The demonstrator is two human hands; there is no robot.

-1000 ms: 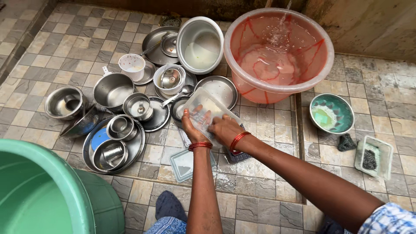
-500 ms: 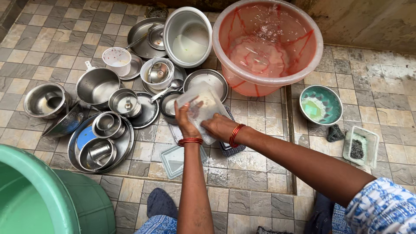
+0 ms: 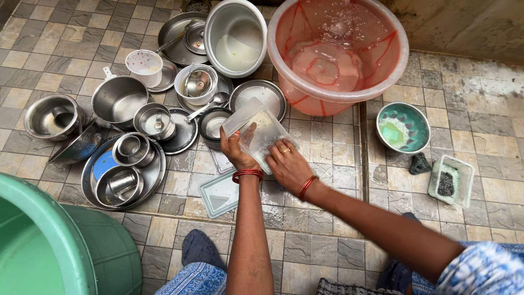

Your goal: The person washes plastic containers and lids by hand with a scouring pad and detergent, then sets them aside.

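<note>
Holding a clear plastic box (image 3: 256, 134) tilted over the tiled floor (image 3: 322, 240), I have my left hand (image 3: 238, 154) wrapped around its near edge from below, fingers closed on the wall so it cannot slip, while my right hand (image 3: 287, 165) lies flat against its side and base, pressing as if rubbing the surface; whether there is a scrub pad under that palm I cannot tell, since the hand covers the spot. Closest to me, at my left, stands a green tub (image 3: 49, 246), its rim cut off by the edge of view. Just below the box a clear lid (image 3: 219, 192) lies flat on the tiles, probably set there to keep it within reach. Further left, a steel plate (image 3: 90, 177) carries small steel cups, and steel pots (image 3: 117, 101) and bowls crowd together beyond it, grouped so they stay on one side. To my right sits a small tray (image 3: 452, 180) with a dark scrubber, beside a green bowl (image 3: 403, 128) of soapy liquid. Farthest off, the pink tub (image 3: 338, 49) holds water, close enough to dip into.
</note>
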